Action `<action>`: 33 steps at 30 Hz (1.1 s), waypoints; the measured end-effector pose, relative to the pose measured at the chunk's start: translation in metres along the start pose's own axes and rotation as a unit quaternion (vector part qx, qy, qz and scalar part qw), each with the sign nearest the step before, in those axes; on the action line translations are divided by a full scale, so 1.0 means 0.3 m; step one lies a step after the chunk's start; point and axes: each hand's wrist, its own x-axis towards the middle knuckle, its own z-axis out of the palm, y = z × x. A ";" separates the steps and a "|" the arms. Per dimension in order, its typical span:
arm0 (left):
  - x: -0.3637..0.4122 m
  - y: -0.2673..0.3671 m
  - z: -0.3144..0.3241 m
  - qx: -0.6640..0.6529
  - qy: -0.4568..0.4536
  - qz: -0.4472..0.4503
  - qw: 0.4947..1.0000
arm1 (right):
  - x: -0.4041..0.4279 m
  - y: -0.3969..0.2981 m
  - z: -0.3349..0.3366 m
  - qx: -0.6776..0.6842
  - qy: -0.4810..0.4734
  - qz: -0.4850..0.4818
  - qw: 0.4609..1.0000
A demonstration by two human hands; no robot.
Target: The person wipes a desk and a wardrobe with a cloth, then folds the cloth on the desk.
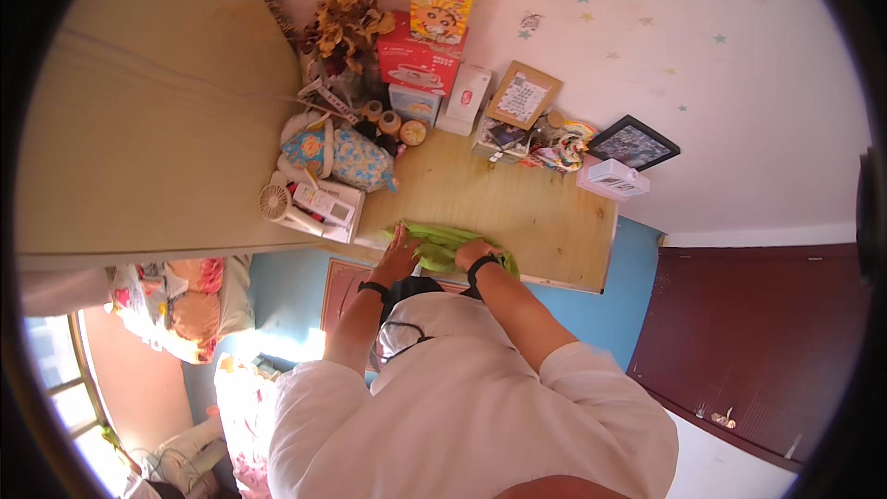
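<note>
A crumpled green cloth lies along the near edge of the wooden tabletop. My left hand rests against the left part of the cloth, its fingers pointing away from me; whether they hold it is unclear. On the right part, my right hand is closed over a bunched portion of the cloth. Each wrist has a black band. Left of my left hand stands a white tray with a small handheld fan and a white remote control.
Behind the tray lies a blue floral fabric bag. Stacked boxes, dried flowers, a wooden picture frame, a black frame and a pink-and-white box line the back. A tall cabinet panel borders the left.
</note>
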 end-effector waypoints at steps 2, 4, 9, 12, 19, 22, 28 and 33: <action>-0.073 -0.016 0.051 0.011 0.001 0.033 0.999 | -0.024 0.018 0.020 -0.009 -0.008 -0.030 0.999; -0.089 0.029 0.061 0.027 -0.011 -0.002 1.000 | 0.009 0.109 0.027 0.036 0.024 -0.104 0.994; -0.085 0.163 0.144 0.008 0.016 -0.097 0.995 | 0.170 0.260 0.180 0.017 0.021 -0.077 0.997; 0.036 0.472 0.159 0.127 -0.139 -0.181 0.965 | 0.190 0.437 0.241 -0.003 -0.043 -0.135 0.990; 0.130 0.831 0.533 0.265 -0.085 -0.321 0.905 | 0.143 0.801 0.364 -0.043 0.029 -0.140 0.989; 0.144 1.027 0.543 0.202 -0.128 -0.276 0.931 | 0.122 1.035 0.476 -0.009 0.095 -0.163 0.982; 0.034 1.095 0.817 0.273 0.034 -0.155 0.949 | 0.070 1.246 0.593 0.047 0.198 -0.228 0.952; -0.079 1.124 0.912 0.039 0.015 -0.143 0.989 | 0.111 1.252 0.626 0.012 0.240 -0.244 0.940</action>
